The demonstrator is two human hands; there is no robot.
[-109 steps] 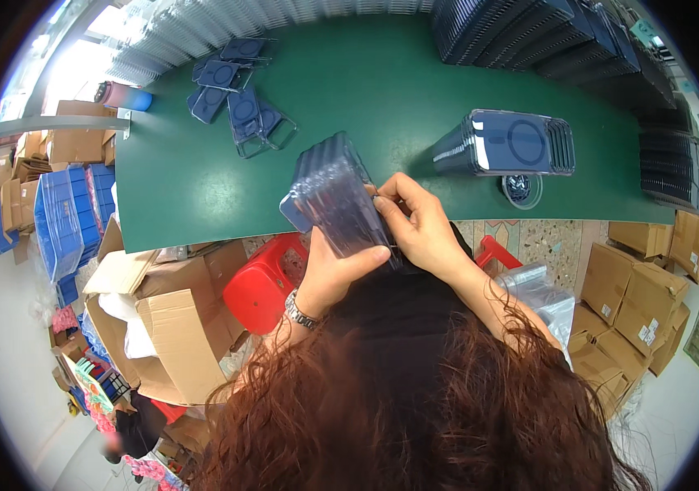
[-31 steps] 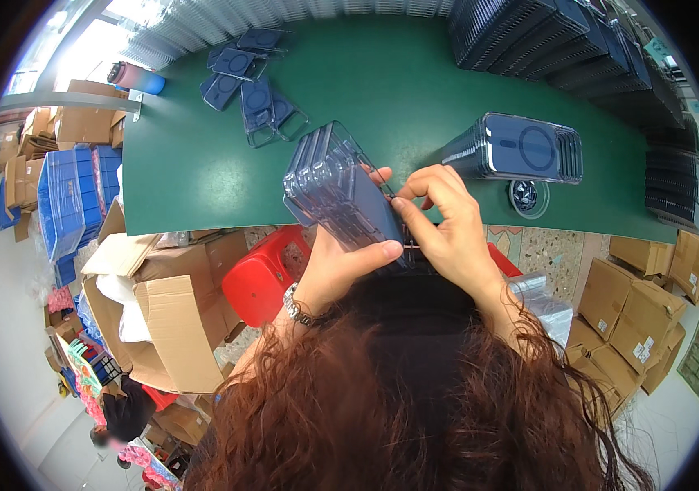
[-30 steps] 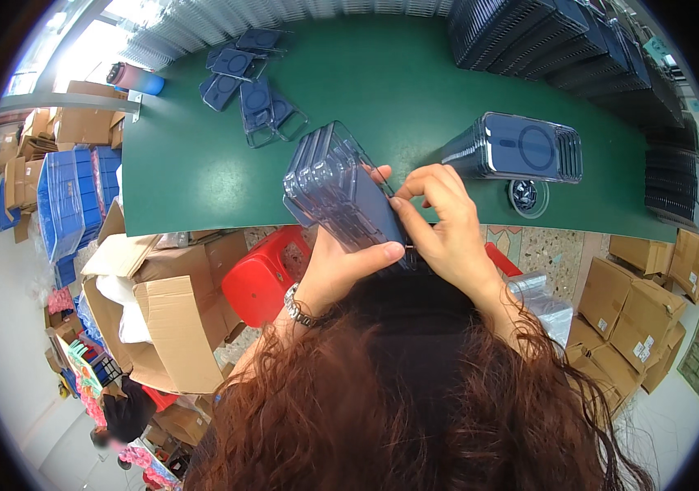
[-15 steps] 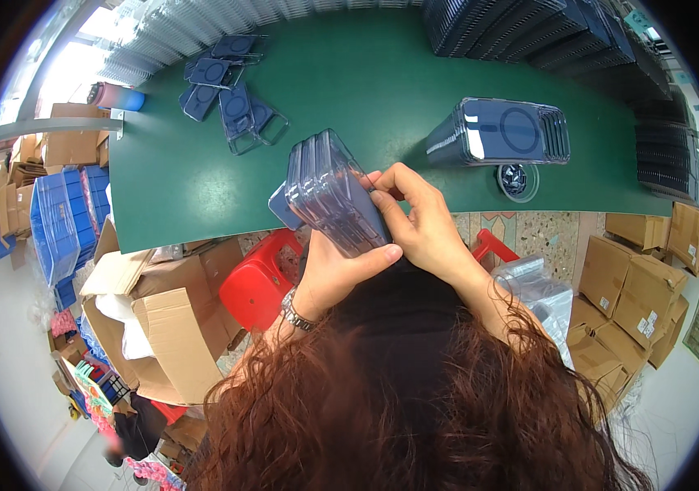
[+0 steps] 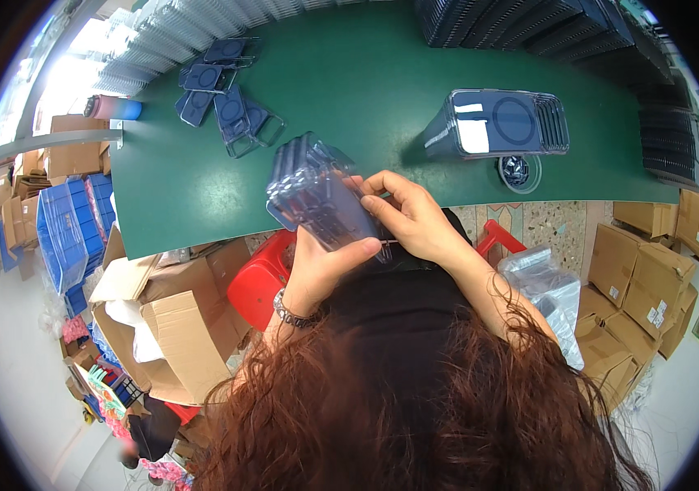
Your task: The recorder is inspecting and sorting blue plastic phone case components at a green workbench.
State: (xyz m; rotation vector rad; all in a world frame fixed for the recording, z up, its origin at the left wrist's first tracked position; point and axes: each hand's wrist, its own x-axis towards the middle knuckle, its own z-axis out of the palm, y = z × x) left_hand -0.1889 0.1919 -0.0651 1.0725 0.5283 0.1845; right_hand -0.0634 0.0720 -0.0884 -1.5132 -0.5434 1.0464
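Over the table's front edge, my left hand (image 5: 323, 268) is wrapped round a stack of clear, blue-tinted phone cases (image 5: 310, 182), its thumb along the near side. My right hand (image 5: 413, 217) is closed, with thumb and fingertips pinching the right edge of a case in that stack. The fingertips are partly hidden and the stack is a little blurred. On the table to the right stands another stack of dark blue phone cases (image 5: 480, 135), with a ring on the top one. Several loose phone cases (image 5: 232, 110) lie overlapping at the far left.
On the green table (image 5: 349, 82), a round clear tub (image 5: 533, 182) of small dark pieces sits beside the right-hand stack. Rows of cases (image 5: 521, 33) line the back. Red stools (image 5: 259, 282), an open cardboard box (image 5: 182, 327) and more boxes (image 5: 644, 290) stand below the edge.
The held stack and both hands have shifted slightly left, and the stack has tilted a little. The right fingers stay at its edge. The whole view has moved slightly.
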